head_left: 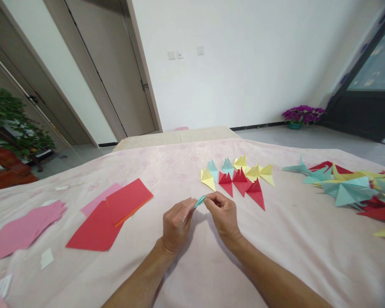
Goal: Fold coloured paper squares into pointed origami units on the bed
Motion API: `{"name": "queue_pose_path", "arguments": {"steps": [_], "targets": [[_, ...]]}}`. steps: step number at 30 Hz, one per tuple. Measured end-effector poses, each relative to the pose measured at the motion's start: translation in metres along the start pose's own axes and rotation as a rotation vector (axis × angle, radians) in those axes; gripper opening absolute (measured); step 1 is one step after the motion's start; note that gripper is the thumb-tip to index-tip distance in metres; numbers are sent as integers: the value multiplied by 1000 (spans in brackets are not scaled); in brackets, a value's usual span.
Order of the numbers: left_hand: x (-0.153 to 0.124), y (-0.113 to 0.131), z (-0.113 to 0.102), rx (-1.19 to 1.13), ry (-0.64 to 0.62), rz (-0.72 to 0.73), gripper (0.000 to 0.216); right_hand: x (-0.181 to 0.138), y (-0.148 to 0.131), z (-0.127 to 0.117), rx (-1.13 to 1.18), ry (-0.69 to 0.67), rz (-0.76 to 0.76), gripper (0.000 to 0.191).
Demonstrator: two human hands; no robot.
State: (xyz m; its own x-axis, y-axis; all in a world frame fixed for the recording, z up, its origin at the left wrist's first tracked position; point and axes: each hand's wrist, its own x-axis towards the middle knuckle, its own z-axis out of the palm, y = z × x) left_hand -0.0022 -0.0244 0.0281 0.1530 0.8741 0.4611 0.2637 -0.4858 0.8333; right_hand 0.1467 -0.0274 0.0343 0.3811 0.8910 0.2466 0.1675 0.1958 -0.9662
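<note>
Pink cloth (186, 167) underneath; left hand (176, 224) and right hand (223, 214) both pinch a teal folded paper (199, 200) (fingertips closed on it).

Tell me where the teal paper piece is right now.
In the head view, mid-frame, the teal paper piece is pinched between the left hand and right hand, just below the row of folded triangles.

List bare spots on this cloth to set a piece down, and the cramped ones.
Bare: the cloth between the red sheets and the row of folded pieces; also the near right, between the right hand, which pinches a teal paper, and the heap of folded shapes. Crowded: that heap, and the left edge with pink sheets.
</note>
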Motion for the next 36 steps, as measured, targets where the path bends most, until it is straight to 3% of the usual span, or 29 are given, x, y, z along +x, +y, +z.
{"name": "queue_pose_path", "arguments": {"steps": [5,9,12,15,21,28,36], "targets": [[1,-5,3,17,63,-57,18,2,7,-3,129,44,79,17],[3,-12,4,-2,165,-145,17,8,10,-11,70,-51,-130,20],[4,-13,5,-33,159,-168,17,12,9,-16,-12,-169,-281,18],[4,-11,6,-47,134,-160,18,15,8,-17,-46,-227,-336,16],[3,-10,6,-100,107,-180,19,18,7,-17,-61,-265,-315,14],[4,-13,7,-122,74,-186,17,16,9,-15,-48,-275,-184,19],[3,-11,7,-140,11,-238,21,22,12,-19,-95,-339,-271,15]]}}
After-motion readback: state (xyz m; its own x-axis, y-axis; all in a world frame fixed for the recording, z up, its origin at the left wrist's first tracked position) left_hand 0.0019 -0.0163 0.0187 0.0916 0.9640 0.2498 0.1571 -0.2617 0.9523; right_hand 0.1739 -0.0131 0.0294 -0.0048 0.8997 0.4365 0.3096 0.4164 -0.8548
